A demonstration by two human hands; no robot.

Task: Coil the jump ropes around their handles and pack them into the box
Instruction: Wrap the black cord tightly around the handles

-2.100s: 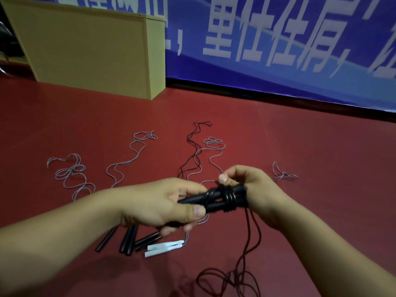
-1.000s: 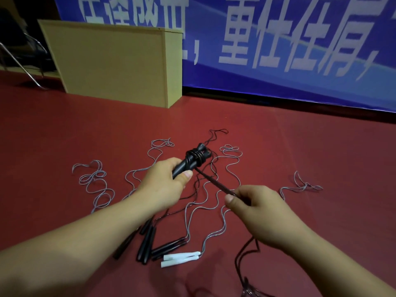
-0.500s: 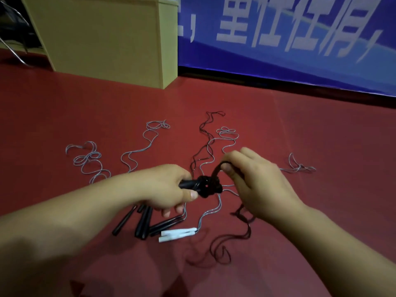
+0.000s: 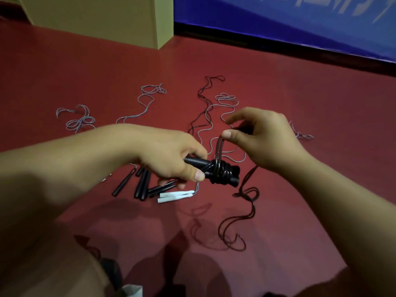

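Observation:
My left hand (image 4: 169, 157) grips a pair of black jump-rope handles (image 4: 220, 173) held level above the red floor. Several turns of dark rope are wound round their right end. My right hand (image 4: 263, 140) pinches the dark rope (image 4: 219, 146) just above the coil, thumb against fingers. The loose dark rope tail (image 4: 246, 211) hangs down from the right hand and trails in loops on the floor. More black handles (image 4: 141, 186) and a white pair of handles (image 4: 175, 196) lie on the floor under my left hand, with thin grey ropes (image 4: 222, 108) spread beyond them.
A tan box-like cabinet (image 4: 96, 16) stands at the back left. A blue banner (image 4: 300, 24) runs along the back wall. Grey rope loops (image 4: 79, 121) lie at left and a small rope tangle (image 4: 302, 135) at right. A white object's corner (image 4: 132, 291) shows at the bottom edge.
My right hand has lifted the dark rope up over the handles, adding to the coil. The camera has tipped downward and both hands sit closer.

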